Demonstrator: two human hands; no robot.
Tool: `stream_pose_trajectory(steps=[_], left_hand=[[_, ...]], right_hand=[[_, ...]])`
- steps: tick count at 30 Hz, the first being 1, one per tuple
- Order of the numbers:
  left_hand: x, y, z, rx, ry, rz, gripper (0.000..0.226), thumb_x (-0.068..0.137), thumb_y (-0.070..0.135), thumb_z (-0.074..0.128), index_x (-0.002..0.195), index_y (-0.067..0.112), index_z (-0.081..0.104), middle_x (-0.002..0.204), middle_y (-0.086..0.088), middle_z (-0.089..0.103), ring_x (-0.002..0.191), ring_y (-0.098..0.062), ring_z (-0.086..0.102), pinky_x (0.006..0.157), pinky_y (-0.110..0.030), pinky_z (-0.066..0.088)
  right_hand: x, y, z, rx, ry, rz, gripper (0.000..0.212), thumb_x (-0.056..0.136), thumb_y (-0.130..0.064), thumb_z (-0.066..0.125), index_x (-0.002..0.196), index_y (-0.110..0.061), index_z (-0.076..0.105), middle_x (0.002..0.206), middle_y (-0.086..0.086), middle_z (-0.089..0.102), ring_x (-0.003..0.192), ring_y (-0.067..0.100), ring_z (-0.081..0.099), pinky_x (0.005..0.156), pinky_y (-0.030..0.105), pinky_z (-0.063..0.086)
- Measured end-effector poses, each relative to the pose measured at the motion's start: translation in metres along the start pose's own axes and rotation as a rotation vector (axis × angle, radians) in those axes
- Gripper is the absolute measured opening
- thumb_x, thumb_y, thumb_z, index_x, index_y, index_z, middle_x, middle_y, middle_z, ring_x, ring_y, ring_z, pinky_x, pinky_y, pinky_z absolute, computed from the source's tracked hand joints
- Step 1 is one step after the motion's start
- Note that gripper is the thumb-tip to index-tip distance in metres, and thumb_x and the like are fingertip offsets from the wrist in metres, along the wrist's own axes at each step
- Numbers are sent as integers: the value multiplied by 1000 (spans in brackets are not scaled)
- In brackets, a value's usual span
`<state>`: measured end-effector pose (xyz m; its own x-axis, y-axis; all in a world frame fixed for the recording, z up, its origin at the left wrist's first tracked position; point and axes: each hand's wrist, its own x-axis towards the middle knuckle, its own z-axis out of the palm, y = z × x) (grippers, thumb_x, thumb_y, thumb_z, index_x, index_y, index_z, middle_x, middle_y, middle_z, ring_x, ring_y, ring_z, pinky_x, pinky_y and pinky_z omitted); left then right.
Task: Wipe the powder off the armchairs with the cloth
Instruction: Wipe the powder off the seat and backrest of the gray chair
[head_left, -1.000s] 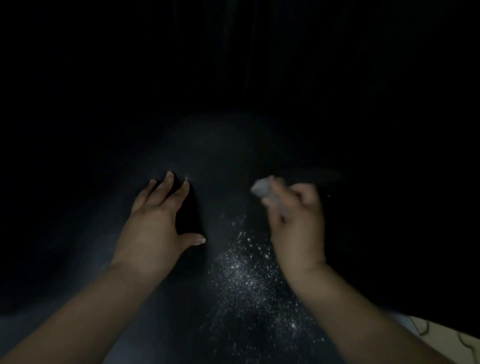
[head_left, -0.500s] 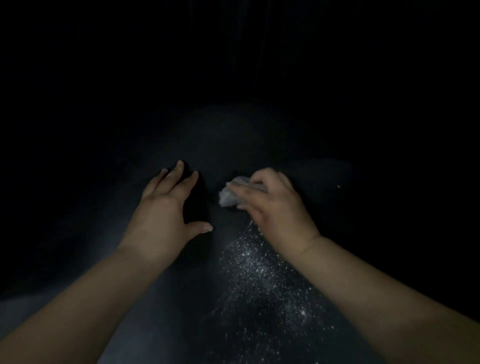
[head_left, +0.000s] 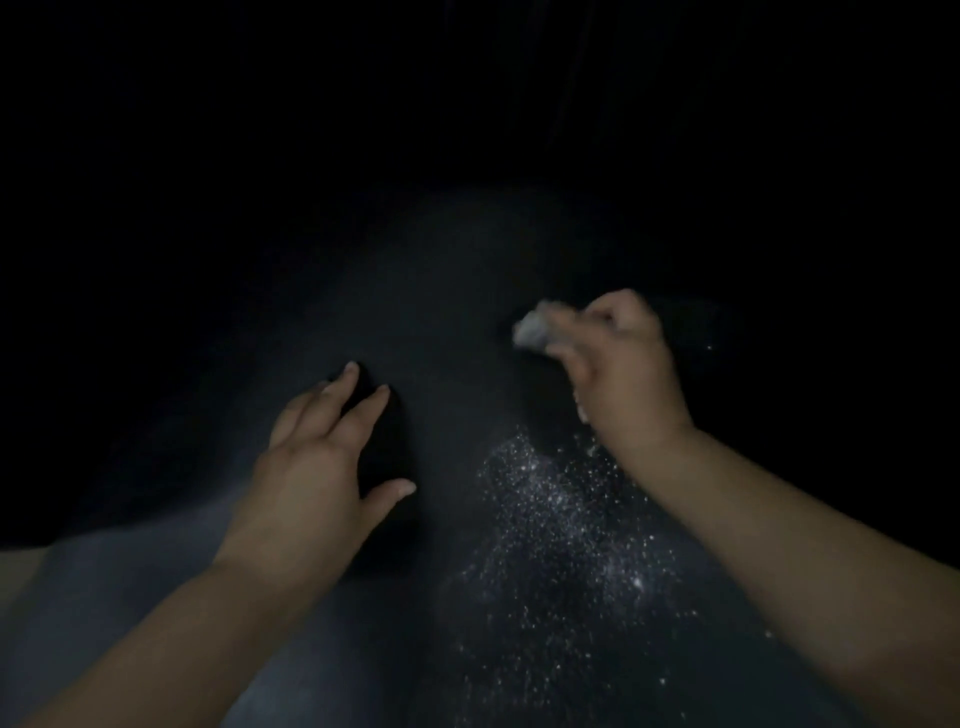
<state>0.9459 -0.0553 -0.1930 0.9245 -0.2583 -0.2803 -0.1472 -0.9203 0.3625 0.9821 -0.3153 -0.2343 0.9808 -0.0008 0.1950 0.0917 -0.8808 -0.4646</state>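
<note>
Right hand (head_left: 621, 364) swung the cloth (head_left: 532, 330) back out to the right from half a second ago, when it sat closer to the left hand (head_left: 317, 467). So it's mid-stroke, but honestly the powder (head_left: 561, 525) doesn't look any thinner, plenty left to wipe. That hand's fingers are curled round the cloth, a small pale wad poking out past the knuckles, bit blurry. Left hand lies flat with fingers spread, pressing on the armchair (head_left: 441, 312). Upholstery reads dark, matte and softly rounded. Powder is a fine white speckle scattered just below the right wrist.
</note>
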Motion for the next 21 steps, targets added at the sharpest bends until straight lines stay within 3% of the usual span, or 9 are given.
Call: stream_pose_trajectory(steps=[2,4,7,9,13,16,18,19,21], left_hand=[[-4,1,3,-11,-1,13,86,73,44,77,146,26,37,158,5,20,143,-20,16,115,-30,15],[-8,2,6,-18,-6,18,86,74,44,76,147,27,34,159,6,17,144,-18,13,114,-27,11],[-14,2,9,-16,3,20,85,73,42,77,146,25,37,158,3,19,144,-20,15,113,-25,11],[-20,1,11,-28,10,24,84,73,40,79,145,23,39,158,1,22,143,-21,17,113,-26,12],[-33,0,15,-22,24,44,83,76,41,76,147,23,36,158,2,20,144,-19,15,115,-26,11],[-39,0,17,-34,17,41,83,76,40,76,147,23,36,158,1,20,144,-20,15,115,-26,10],[-43,0,18,-30,10,37,84,75,40,77,146,22,36,158,1,20,144,-21,15,115,-26,11],[-45,-1,19,-22,4,38,84,75,40,77,146,22,36,158,0,20,144,-21,15,115,-26,11],[-50,-1,20,-14,3,47,85,74,39,78,146,22,36,158,0,21,144,-21,16,114,-26,10]], right_hand=[[11,-8,5,-49,-17,54,27,90,-18,62,86,-44,53,107,11,57,95,19,55,78,14,41],[-10,-32,13,41,7,57,20,88,-20,68,80,-35,58,100,9,58,87,12,57,68,15,42],[-53,-44,16,86,-150,-209,10,88,-32,65,91,-41,63,107,13,57,92,17,54,75,31,46],[-60,-29,2,85,-158,-137,5,86,-34,68,89,-33,65,103,16,63,95,22,63,77,35,51],[-37,-3,-12,-56,51,52,22,92,-22,58,96,-44,56,103,9,57,83,-8,45,76,7,37],[-56,-34,12,59,80,56,10,88,-23,66,85,-31,62,101,6,56,85,-2,55,76,17,46],[-77,-55,12,-23,1,-165,6,88,-23,65,92,-21,69,102,10,57,88,17,58,72,25,51],[-86,-56,11,-42,-32,-298,20,88,-25,59,103,-20,71,102,10,56,90,20,55,73,25,50],[-88,-40,0,35,-80,-250,36,88,-34,50,114,-21,70,103,11,55,93,16,48,79,26,47]])
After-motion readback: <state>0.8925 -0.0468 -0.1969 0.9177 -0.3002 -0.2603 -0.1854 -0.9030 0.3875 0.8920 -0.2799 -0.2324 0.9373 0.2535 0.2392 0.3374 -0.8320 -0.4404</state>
